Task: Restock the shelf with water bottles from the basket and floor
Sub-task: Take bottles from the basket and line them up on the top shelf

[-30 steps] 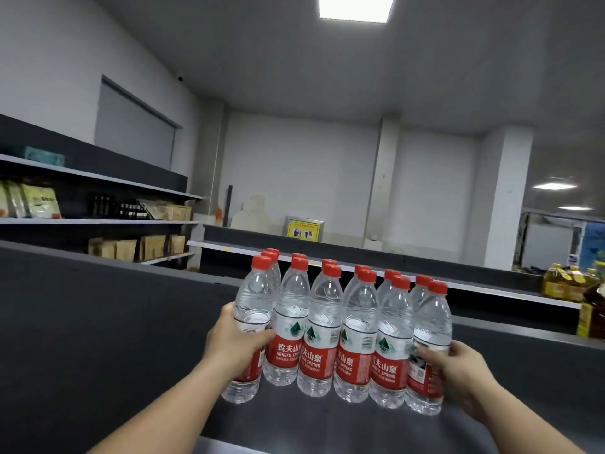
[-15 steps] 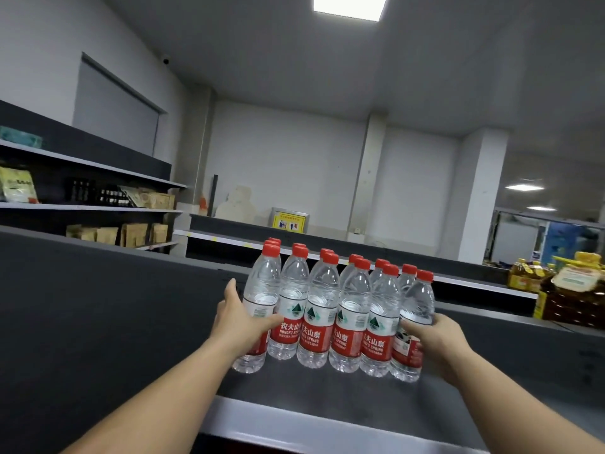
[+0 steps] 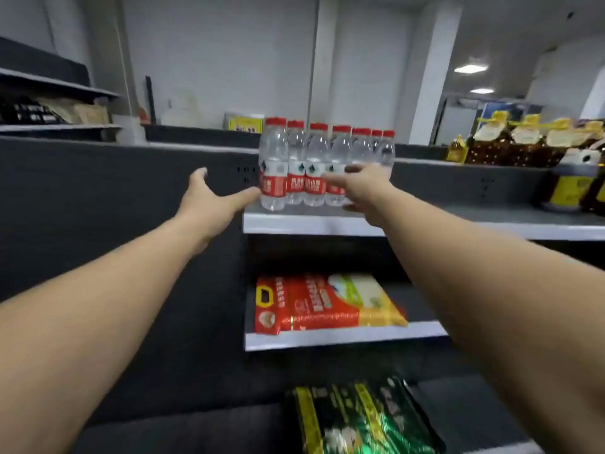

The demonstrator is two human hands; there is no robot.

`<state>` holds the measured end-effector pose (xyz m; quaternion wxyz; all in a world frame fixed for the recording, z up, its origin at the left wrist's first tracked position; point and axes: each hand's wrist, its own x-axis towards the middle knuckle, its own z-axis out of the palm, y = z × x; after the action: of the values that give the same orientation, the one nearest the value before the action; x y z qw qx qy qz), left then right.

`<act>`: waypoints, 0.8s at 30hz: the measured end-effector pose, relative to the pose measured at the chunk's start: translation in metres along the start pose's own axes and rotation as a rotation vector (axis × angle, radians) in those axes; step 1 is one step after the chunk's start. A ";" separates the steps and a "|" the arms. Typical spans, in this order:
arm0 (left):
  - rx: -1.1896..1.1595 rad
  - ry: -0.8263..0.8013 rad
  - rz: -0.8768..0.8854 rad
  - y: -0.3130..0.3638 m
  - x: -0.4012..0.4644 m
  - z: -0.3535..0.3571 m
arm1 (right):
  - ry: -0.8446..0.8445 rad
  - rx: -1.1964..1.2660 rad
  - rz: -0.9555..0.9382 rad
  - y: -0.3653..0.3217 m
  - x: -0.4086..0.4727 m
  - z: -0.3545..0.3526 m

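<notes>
Shelving in dark grey fills the scene, with the top shelf (image 3: 458,229) running off to the right. Water bottles (image 3: 314,165), a tight red-capped, red-labelled block, stand upright at the left end of that shelf, near its front edge. Below them lies a red and yellow bag (image 3: 327,303); lower and nearer, a green bag (image 3: 363,417). Left hand (image 3: 209,199) is spread open, fingertips at the block's left side. Right hand (image 3: 363,188) is open too, held in front of the block's right end. Placing this batch looks finished; the next move likely calls for fetching more bottles.
</notes>
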<state>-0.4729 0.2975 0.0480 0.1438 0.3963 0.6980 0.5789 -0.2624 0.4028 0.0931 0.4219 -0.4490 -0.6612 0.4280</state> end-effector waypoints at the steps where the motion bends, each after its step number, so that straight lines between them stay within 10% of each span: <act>1: 0.001 -0.021 -0.026 -0.012 -0.020 -0.012 | -0.019 0.023 0.026 0.005 -0.025 0.016; 24: 0.026 -0.284 -0.926 -0.448 -0.276 -0.004 | -0.299 -0.051 0.715 0.435 -0.269 0.260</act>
<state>-0.4706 0.0884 -0.4347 0.4755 0.1209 0.7816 0.3853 -0.3413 0.1977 -0.4366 0.1336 -0.5943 -0.5274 0.5922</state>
